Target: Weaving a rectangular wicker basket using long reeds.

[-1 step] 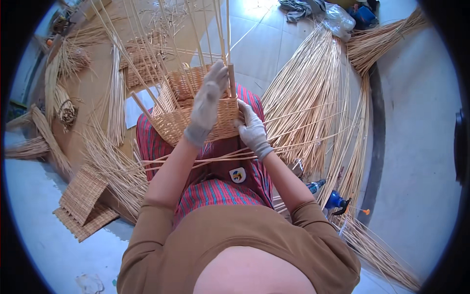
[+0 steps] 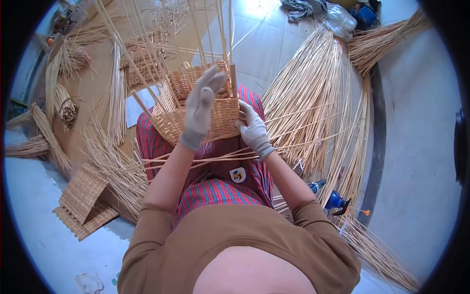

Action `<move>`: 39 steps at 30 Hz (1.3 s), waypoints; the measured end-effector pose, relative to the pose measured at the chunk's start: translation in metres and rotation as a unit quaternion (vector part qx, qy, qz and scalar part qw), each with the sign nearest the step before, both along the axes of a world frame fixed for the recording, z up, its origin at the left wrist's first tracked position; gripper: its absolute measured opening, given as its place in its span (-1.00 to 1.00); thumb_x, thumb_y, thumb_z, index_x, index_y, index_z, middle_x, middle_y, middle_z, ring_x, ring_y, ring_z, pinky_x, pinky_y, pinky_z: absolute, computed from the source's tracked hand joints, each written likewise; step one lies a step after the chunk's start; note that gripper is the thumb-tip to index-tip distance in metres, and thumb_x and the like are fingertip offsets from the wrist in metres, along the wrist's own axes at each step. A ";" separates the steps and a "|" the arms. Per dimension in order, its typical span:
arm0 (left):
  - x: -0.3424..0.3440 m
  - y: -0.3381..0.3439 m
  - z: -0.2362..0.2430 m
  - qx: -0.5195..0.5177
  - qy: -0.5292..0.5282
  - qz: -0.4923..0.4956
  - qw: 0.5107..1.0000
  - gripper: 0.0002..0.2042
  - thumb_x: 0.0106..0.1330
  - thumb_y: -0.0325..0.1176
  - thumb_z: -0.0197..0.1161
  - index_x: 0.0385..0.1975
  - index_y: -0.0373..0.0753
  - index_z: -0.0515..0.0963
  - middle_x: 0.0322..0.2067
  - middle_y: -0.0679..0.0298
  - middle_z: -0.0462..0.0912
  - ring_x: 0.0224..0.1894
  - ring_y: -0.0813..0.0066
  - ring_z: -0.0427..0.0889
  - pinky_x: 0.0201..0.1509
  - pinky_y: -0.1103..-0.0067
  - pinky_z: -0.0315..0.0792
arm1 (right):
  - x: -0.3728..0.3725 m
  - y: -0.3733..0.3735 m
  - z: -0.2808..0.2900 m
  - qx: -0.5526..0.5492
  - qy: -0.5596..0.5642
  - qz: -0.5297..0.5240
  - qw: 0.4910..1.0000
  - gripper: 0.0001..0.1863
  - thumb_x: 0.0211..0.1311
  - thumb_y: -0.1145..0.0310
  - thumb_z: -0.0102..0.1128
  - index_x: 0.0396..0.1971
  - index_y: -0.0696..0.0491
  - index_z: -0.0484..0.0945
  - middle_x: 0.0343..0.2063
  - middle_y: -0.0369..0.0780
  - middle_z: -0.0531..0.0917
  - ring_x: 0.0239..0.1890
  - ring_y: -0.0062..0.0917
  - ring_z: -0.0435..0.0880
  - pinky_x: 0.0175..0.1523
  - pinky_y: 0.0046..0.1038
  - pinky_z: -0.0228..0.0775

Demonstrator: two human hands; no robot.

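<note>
Left hand (image 2: 199, 109): you held it open, fingers extended, before the basket (image 2: 225, 117).
Right hand (image 2: 253, 130): you gripped its right corner.

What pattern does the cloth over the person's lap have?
The cloth is striped, mostly red with blue lines; it shows best in the head view.

The lap (image 2: 152, 132) carries the basket (image 2: 171, 122). On the pale floor (image 2: 264, 44) lie fanned canes (image 2: 303, 98), a grey cloth (image 2: 297, 10) and a tan mat (image 2: 95, 81). The mat bears a tied bundle (image 2: 66, 109), a woven panel (image 2: 142, 56) and a white sheet (image 2: 134, 110); two overlapping panels (image 2: 84, 191) lie at its edge.
</note>
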State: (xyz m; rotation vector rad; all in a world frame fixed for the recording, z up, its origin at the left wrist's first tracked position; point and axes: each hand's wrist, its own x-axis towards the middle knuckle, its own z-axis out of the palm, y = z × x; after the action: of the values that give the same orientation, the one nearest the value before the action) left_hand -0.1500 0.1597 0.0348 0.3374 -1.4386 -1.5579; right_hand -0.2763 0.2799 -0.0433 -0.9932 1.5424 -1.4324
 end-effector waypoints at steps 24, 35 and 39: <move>0.068 0.013 -0.038 -0.170 -0.340 0.033 0.925 -0.83 0.33 -0.40 0.27 -0.14 -0.29 0.60 -0.24 0.17 0.69 -0.19 0.42 0.65 -0.10 0.50 0.50 | -0.027 0.010 0.070 -0.133 -0.117 -0.037 0.984 -0.89 0.43 0.44 0.07 -0.11 0.08 0.43 -0.15 -0.11 0.69 -0.13 -0.38 0.72 -0.05 -0.36 0.65; 0.060 0.004 -0.046 -0.072 -0.359 0.232 0.901 -0.53 0.37 -0.44 0.18 0.28 -0.02 0.36 -0.09 0.18 0.71 -0.24 0.22 0.73 -0.22 0.42 0.57 | -0.026 0.005 0.057 -0.170 -0.128 -0.182 0.960 -0.89 0.38 0.49 0.14 -0.17 0.10 0.42 -0.26 -0.10 0.67 -0.15 -0.34 0.72 -0.06 -0.32 0.69; 0.037 0.016 -0.010 0.015 -0.243 0.202 0.949 -0.67 0.43 -0.30 0.17 0.15 -0.18 0.45 -0.13 0.08 0.70 -0.18 0.08 0.72 -0.17 0.39 0.56 | -0.048 0.003 0.043 -0.187 -0.139 -0.116 0.966 -0.91 0.38 0.54 0.12 -0.18 0.11 0.43 -0.26 -0.08 0.69 -0.14 -0.31 0.74 -0.01 -0.29 0.68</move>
State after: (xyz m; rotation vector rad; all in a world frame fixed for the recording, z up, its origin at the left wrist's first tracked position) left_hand -0.1132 0.1759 0.0253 1.0255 -1.5842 -1.2040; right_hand -0.3245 0.2833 0.0000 -0.7955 1.2360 -1.9892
